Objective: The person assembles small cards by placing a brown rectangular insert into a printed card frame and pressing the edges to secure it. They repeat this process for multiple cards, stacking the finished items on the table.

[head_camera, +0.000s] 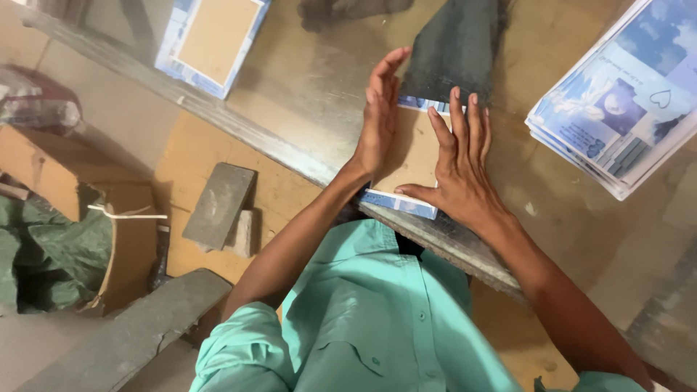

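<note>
A scratched metal table (305,87) is seen filling most of the view, its near edge running diagonally from far left to near right. Below that edge, on the left, a tan floor is seen, where a long grey plank (123,337) lies nearest, a curved cardboard piece (127,247) stands beside green sheeting (40,254), and a flat grey stone block (218,203) rests just right of them. At the far right of the table a stack of printed blue-and-white sheets (617,109) is fanned slightly. At the far left of the table a brown board with a blue printed border (214,40) is laid flat. A dark grey cloth (454,43) lies at the far middle, touching the far end of the work piece.

The work piece, a brown cardboard cover with a blue printed border (410,156), is placed at the table's near edge, its near corner overhanging slightly. It is held between both hands. The left hand (377,123) is set on edge, fingers straight and together, pressed against the cover's left side. The right hand (461,167) is laid flat and open on the cover's right part, fingers spread a little, thumb stretched toward the near border. Nothing is gripped by either hand; the cover is only pressed.
</note>
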